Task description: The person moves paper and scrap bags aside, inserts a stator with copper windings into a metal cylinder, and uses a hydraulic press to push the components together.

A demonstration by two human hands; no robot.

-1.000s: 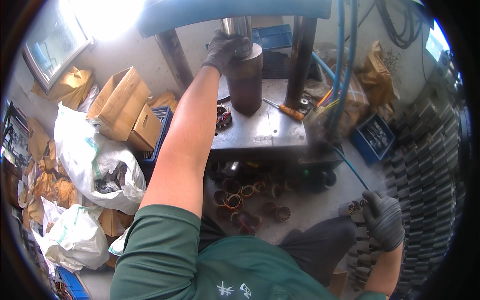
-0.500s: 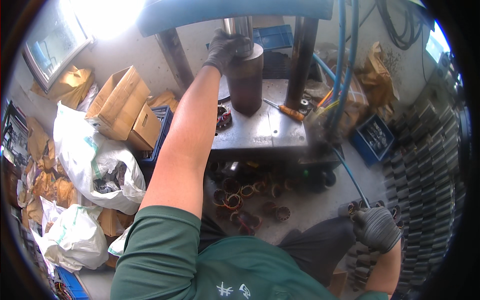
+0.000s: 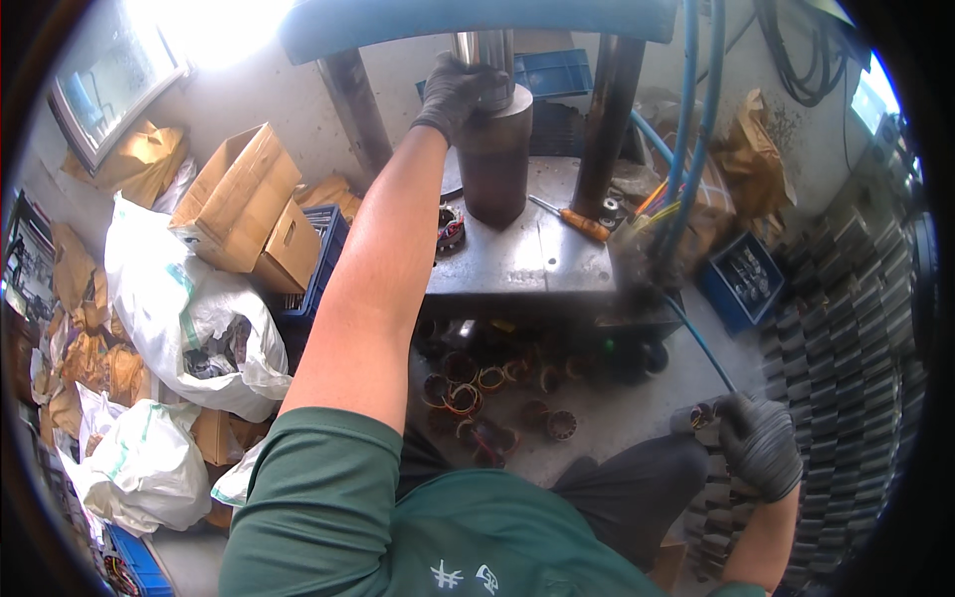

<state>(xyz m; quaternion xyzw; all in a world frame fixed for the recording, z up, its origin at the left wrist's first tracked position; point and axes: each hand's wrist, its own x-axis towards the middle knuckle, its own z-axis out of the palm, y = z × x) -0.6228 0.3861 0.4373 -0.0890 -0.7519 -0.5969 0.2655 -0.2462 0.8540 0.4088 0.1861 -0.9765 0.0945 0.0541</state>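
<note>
My left hand (image 3: 455, 97), in a dark grey glove, is closed round a shiny metal piece (image 3: 496, 92) at the foot of the press's bright ram (image 3: 484, 48). Directly beneath stands a thick dark metal cylinder (image 3: 494, 174), upright on the steel press table (image 3: 567, 264). Over at the lower right, my gloved right hand (image 3: 761, 445) is wrapped round the end of a thin blue lever (image 3: 701, 343). A wire-wound motor stator (image 3: 451, 228) sits on the table beside my left forearm, partly hidden by it. A screwdriver with an orange handle (image 3: 582, 223) lies right of the cylinder.
Dark steel columns (image 3: 609, 119) flank the ram, with blue hoses (image 3: 701, 109) at the right. Several wound stators (image 3: 463, 398) lie below the table. Stacked dark metal cores (image 3: 836, 368) line the right side. White sacks (image 3: 189, 308) and cardboard boxes (image 3: 234, 199) crowd the left.
My right hand and the lever's end have moved slightly up and away. My left hand keeps its hold at the ram. The whole view has shifted a little.
</note>
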